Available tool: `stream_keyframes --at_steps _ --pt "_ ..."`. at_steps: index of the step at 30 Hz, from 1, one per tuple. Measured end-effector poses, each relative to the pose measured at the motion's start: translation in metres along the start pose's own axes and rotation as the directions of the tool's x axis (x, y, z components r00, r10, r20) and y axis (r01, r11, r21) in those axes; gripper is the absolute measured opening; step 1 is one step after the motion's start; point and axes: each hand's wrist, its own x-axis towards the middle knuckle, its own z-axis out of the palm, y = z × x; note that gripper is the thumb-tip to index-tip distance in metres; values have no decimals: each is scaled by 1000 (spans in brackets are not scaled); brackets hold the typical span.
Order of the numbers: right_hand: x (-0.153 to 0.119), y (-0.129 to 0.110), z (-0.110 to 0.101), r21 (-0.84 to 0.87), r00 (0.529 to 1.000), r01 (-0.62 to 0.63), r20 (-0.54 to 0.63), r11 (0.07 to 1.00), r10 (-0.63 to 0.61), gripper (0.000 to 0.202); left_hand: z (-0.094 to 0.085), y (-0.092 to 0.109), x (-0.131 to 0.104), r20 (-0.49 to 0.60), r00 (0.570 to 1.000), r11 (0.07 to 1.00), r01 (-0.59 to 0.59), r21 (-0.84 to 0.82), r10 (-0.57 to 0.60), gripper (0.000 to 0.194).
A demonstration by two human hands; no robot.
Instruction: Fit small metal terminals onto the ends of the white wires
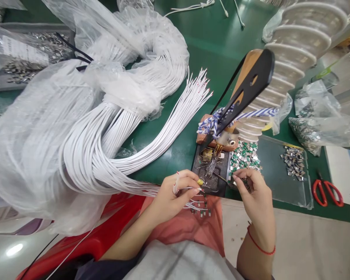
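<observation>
Left hand pinches a white cable at the tabletop's near edge, right hand, grip unclear, seemingly picking connectors: precision needed!

We pinch a white cable in our left hand. Our right hand is at the small green boards; red scissors lie on the green surface.

A green table is occupied on its left by white cables, partly wrapped in clear plastic, with metal parts held in a grey tray behind. A black base is set at the near edge; to its right, a flat tray, red-handled scissors and filled plastic bags are laid.
</observation>
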Motion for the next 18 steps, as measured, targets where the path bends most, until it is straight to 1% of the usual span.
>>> stream_keyframes --at_steps 3,5,7,9,11,13,15,18 --pt "-6 -11 -4 238 998 -51 57 970 38 16 -1 0 -2 12 1000 999 8 -41 -8 21" --pt "-12 -20 -6 383 993 -64 112 922 23 16 0 3 -4 7 1000 997 8 -73 -8 20" --pt "-18 -29 -3 465 989 -62 148 883 -8 11 3 7 -7 3 1000 994 5 -111 -5 17" --pt "-24 -35 3 474 985 -41 166 880 -44 4 6 11 -11 16 1000 989 10 -148 -8 15" --pt "-29 -39 10 459 975 4 197 888 -106 13 10 15 -14 22 1000 984 15 -177 -12 14" --pt "-31 -40 17 454 958 38 238 890 -162 20 14 17 -16 -11 1000 978 14 -207 -16 14" --pt "-33 -40 23 458 960 22 237 889 -146 21 16 16 -17 -54 998 969 16 -245 -30 14" --pt "-36 -39 30 494 988 -44 149 868 -35 7 18 15 -19 -69 996 963 45 -266 -65 17"
